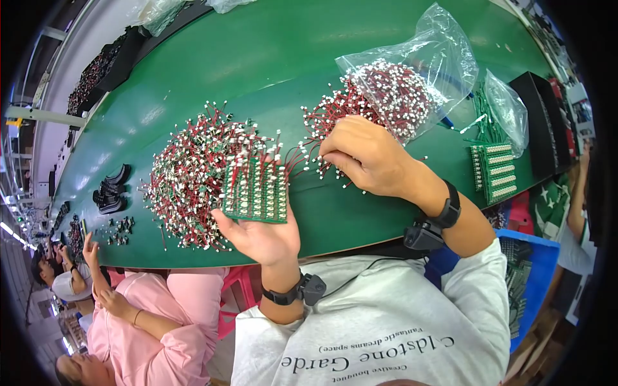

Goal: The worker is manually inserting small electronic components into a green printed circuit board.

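Note:
On the open palm and fingers of my left hand (264, 239) rests a green circuit board panel (255, 199) with rows of small white parts. Red wires with white plugs stick up from its far edge. My right hand (370, 157) is closed in a pinch just right of the panel. Thin red wires (297, 158) run between the panel's corner and those fingertips; the exact point of grip is partly hidden. A large heap of red-wired pieces with white plugs (187, 174) lies left of and behind the panel. Beyond my right hand is a second heap of red wire leads (335, 106).
A clear plastic bag (444, 48) covers part of the right heap. Further right are stacked green panels (499, 174), green wires (486, 119), a black box (539, 122) and a blue bin (544, 276). Black parts (112, 190) lie at left. A person in pink (154, 321) sits close on my left.

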Demonstrator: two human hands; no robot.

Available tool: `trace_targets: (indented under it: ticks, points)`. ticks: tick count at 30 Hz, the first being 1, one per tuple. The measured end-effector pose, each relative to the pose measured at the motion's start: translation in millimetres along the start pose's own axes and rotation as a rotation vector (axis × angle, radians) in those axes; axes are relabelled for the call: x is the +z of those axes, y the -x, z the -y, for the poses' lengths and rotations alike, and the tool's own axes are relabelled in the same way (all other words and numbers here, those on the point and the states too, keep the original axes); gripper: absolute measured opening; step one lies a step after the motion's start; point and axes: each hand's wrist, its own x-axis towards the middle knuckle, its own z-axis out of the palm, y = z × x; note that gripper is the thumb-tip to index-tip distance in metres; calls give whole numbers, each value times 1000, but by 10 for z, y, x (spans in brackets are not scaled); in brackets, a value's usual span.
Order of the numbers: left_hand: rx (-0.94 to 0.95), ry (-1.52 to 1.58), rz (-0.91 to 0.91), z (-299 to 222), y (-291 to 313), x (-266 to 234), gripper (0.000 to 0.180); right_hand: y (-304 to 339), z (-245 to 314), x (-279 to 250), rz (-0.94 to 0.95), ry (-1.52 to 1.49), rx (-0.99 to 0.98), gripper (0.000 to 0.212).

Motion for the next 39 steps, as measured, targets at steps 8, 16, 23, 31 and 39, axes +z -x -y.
trace_targets:
  ticks: [8, 16, 23, 31, 39]
  points:
    - [-34, -7, -54, 176, 28, 69, 68, 31, 276, 91, -206, 211, -60, 14]
    - [-37, 54, 189, 306, 168, 168, 67, 100, 363, 262, -55, 201, -181, 18]
    - [37, -178, 121, 370, 209, 202, 63, 143, 271, 273, 4, 112, -39, 17]
    - [55, -270, 110, 375, 233, 233, 66, 156, 271, 237, 44, 11, 38, 16]
    - [44, -391, 148, 383, 252, 208, 67, 162, 271, 221, 51, 44, 4, 13]
